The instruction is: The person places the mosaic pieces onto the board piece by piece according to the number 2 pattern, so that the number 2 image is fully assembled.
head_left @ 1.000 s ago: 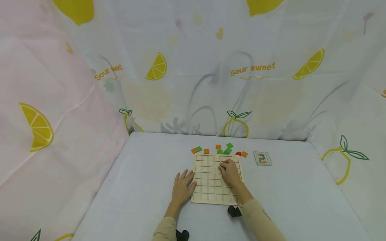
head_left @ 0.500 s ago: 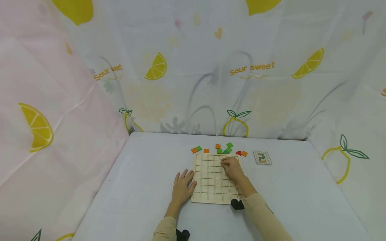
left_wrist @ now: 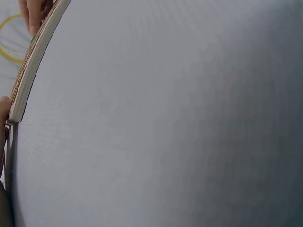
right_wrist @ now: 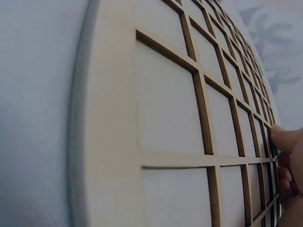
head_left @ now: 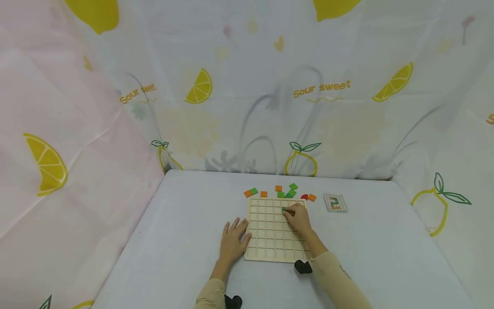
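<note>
A pale wooden board point(head_left: 266, 234) divided into square cells lies on the table. Over its upper right part, my right hand point(head_left: 299, 219) pinches a small green tile point(head_left: 283, 209) between thumb and fingertips, at a cell in the second row. Only a sliver of that tile shows beyond the fingers, so its full shape is hidden. My left hand point(head_left: 232, 243) rests flat with spread fingers along the board's left edge, its thumb touching the rim. The right wrist view shows the board's cells point(right_wrist: 170, 104) close up, with the right hand point(right_wrist: 291, 165) at their far side.
Loose orange tiles point(head_left: 264, 194) and green tiles point(head_left: 293, 186) lie in a row beyond the board's far edge, with a red piece point(head_left: 304, 197) among them. To their right is a grid card point(head_left: 335, 203) bearing a figure 2. Printed cloth walls point(head_left: 247, 128) surround the table.
My right hand has shifted slightly right from a second ago, and the green tile at its fingertips has come into sight. The left hand stays in place.
</note>
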A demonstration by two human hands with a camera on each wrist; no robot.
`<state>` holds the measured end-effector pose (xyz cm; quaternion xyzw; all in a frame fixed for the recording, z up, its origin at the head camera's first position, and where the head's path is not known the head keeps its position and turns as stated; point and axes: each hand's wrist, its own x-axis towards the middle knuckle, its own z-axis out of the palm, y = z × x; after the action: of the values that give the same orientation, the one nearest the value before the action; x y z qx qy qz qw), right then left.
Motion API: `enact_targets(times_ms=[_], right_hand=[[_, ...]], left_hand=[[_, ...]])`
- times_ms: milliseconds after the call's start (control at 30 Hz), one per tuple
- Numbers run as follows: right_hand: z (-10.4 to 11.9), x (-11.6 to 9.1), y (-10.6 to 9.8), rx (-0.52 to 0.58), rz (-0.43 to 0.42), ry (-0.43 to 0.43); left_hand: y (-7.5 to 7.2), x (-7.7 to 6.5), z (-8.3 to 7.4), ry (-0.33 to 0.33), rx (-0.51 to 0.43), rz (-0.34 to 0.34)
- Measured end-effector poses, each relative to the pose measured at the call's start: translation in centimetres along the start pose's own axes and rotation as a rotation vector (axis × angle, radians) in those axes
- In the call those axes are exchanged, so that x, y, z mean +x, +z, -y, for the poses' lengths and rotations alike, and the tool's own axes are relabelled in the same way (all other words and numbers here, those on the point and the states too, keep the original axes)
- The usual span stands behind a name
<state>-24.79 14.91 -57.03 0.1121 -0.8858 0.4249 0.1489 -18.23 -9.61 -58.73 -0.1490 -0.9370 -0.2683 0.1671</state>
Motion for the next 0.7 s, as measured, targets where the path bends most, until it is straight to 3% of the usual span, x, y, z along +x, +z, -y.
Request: enact_targets(times_ms=[133, 267, 400, 567, 700], right_hand=[[0.1, -0.2, 0.5, -0.065, -0.027, -0.043], [0.2, -0.9, 0.7, -0.198, -0.052, -0.156], [0.6, -2.1, 0.1, -0.312, -0.019, -0.245], [1.0, -3.5, -0.7, -0.474, 0.168, -0.172], [1.3, -4.0, -0.8, -0.508, 0.261, -0.074]], left_hand=[[-0.1, -0.1, 0.0, -0.003, -0.008, -0.006], [0.0, -0.1, 0.1, 0.002, -0.016, -0.010], [0.0, -0.1, 0.2, 0.002, -0.007, -0.001], [0.1, 0.0, 0.1, 0.002, 0.005, -0.012], [0.2, 0.0, 0.2, 0.004, 0.010, -0.005]])
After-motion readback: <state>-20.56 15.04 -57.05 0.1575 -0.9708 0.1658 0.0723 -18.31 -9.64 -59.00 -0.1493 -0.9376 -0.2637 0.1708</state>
